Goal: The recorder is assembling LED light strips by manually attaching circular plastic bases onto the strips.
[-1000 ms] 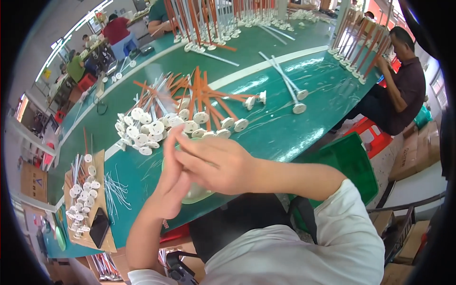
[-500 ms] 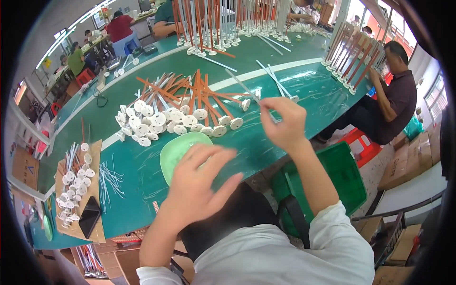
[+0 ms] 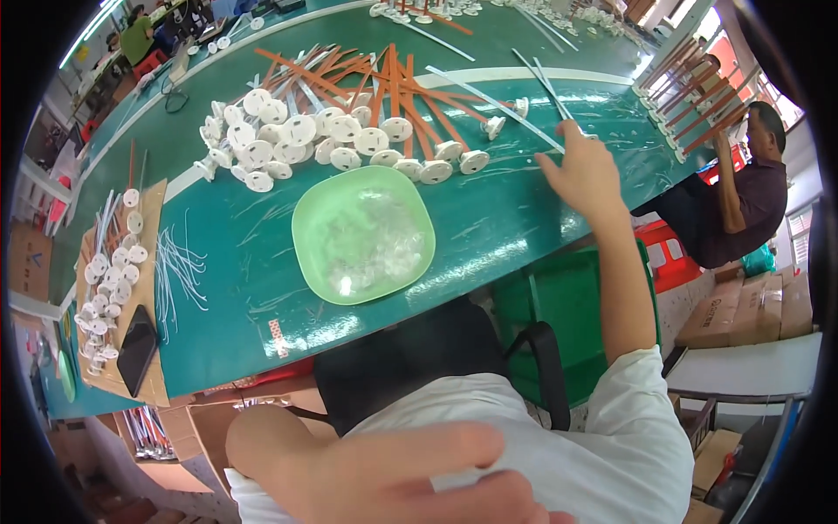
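Observation:
My right hand is over the table to the right of the pile. Its thumb and forefinger are apart, at the near end of a thin silvery strip lying slanted on the table. Under its far side lie two more crossed pale strips. My left hand, blurred, is low in front of my white shirt, its fingers stretched out and nothing seen in them. Between the hands and the pile stands a light green bowl with small clear pieces in it. The pile of strips with white round bases lies behind the bowl.
A cardboard sheet at the left bears more based strips and a black phone. Thin white wires lie beside it. A green crate is under the table edge at right. A person sits at the right end.
My left hand has moved from over the bowl down toward my body. My right hand has gone farther right, and its fingers have come apart at the strip. The view has tilted down.

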### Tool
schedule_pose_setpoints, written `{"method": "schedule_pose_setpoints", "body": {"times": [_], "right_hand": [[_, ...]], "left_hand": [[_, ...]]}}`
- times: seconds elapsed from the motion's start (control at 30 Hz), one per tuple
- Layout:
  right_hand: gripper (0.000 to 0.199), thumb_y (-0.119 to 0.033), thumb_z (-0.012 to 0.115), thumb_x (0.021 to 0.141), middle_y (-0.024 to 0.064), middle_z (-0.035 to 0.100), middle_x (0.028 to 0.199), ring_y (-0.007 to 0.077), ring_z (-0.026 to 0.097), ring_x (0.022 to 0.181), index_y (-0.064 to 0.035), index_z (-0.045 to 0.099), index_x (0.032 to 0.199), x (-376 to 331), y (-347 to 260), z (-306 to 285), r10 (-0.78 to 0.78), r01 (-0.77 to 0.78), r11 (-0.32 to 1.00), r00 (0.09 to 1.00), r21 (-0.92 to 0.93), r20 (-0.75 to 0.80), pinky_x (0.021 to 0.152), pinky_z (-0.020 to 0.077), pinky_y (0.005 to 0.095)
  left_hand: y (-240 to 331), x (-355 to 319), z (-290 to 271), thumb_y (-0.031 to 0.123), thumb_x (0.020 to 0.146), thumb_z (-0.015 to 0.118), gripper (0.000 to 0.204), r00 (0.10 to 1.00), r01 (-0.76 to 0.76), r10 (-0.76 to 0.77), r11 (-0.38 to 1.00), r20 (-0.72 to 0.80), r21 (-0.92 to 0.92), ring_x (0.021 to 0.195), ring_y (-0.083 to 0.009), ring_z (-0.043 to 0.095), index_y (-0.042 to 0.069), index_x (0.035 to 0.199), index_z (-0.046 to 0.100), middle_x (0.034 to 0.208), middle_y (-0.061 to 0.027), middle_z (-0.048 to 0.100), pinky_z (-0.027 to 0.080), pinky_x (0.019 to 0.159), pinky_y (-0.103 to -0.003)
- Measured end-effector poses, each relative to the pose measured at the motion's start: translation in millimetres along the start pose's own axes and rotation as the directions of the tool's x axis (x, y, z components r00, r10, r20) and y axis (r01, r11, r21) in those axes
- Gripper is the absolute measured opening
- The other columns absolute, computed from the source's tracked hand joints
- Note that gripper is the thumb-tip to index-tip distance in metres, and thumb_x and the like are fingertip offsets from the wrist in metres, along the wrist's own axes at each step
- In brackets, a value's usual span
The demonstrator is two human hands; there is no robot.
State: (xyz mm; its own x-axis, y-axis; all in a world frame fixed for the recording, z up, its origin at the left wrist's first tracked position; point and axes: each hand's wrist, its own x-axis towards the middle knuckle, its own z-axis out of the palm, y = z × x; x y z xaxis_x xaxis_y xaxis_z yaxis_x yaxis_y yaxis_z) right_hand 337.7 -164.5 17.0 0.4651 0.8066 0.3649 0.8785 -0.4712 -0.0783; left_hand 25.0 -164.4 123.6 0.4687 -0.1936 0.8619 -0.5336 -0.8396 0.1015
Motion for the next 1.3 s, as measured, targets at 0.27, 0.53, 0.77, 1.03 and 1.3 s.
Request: {"method": "schedule_pose_setpoints", "body": {"times": [0.27, 0.53, 0.77, 1.03, 1.3], "right_hand": [[0.024, -0.023, 0.07, 0.08, 0.0235, 0.065, 0.075, 0.0383, 0.066, 0.073, 0.0017, 0.069, 0.08, 25.5, 33.8, -0.8, -0.05, 0.05, 0.999, 0.99, 0.004, 0.134, 0.065, 0.0517, 0.043], [0.025, -0.022, 0.073, 0.076, 0.0216, 0.067, 0.072, 0.0347, 0.066, 0.067, 0.0022, 0.071, 0.077, 62.5, 135.3, -14.5, 0.085, -0.089, 0.991, 0.995, -0.098, -0.047, 0.064, 0.0508, 0.0403], [0.032, -0.032, 0.072, 0.076, 0.0225, 0.067, 0.077, 0.0402, 0.066, 0.076, -0.0001, 0.067, 0.073, 115.8, 69.2, 19.1, 0.092, -0.105, 0.988, 0.989, -0.115, -0.113, 0.07, 0.0518, 0.0472], [0.048, -0.044, 0.071, 0.072, 0.0215, 0.071, 0.087, 0.0392, 0.07, 0.085, 0.0025, 0.072, 0.084, 164.5, -196.6, 47.4, -0.112, 0.055, 0.958, 0.975, 0.282, 0.192, 0.082, 0.0561, 0.0414], [0.026, -0.024, 0.073, 0.073, 0.015, 0.067, 0.066, 0.0204, 0.066, 0.061, 0.0015, 0.07, 0.071, 141.4, -190.1, 24.1, 0.035, -0.108, 0.608, 0.993, 0.786, 0.11, 0.06, 0.0504, 0.0353]], "left_hand": [[12.7, -19.9, 17.0, 0.031, 0.07, 0.081, 0.019, 0.842, 0.419, -0.483, 0.866, -0.24, -0.272, 0.054, -0.014, 0.035, 0.021, 0.085, 0.075, 0.07, -0.0015, 0.051, 0.03, 0.044, -0.032], [-108.5, -104.1, -26.7, 0.003, 0.065, 0.076, 0.013, 0.966, 0.255, -0.245, 0.867, -0.078, 0.429, 0.05, -0.0158, 0.052, 0.01, 0.07, 0.065, 0.058, 0.002, 0.053, 0.041, 0.049, -0.03], [-143.4, -163.3, -48.9, -0.001, 0.07, 0.076, 0.015, 0.851, 0.517, -0.366, 0.705, -0.376, 0.485, 0.045, -0.018, 0.05, 0.006, 0.065, 0.063, 0.051, -0.0013, 0.054, 0.039, 0.047, -0.029], [-137.7, -163.6, -37.7, 0.0, 0.069, 0.076, 0.014, 0.884, 0.467, -0.401, 0.734, -0.241, 0.493, 0.047, -0.019, 0.052, 0.007, 0.066, 0.063, 0.053, -0.0016, 0.055, 0.04, 0.048, -0.031], [-125.1, -144.6, -31.4, 0.009, 0.068, 0.082, 0.035, 0.755, 0.652, -0.502, 0.638, -0.422, 0.41, 0.059, -0.0166, 0.06, 0.002, 0.098, 0.066, 0.075, -0.0072, 0.065, 0.05, 0.058, -0.03]]}}
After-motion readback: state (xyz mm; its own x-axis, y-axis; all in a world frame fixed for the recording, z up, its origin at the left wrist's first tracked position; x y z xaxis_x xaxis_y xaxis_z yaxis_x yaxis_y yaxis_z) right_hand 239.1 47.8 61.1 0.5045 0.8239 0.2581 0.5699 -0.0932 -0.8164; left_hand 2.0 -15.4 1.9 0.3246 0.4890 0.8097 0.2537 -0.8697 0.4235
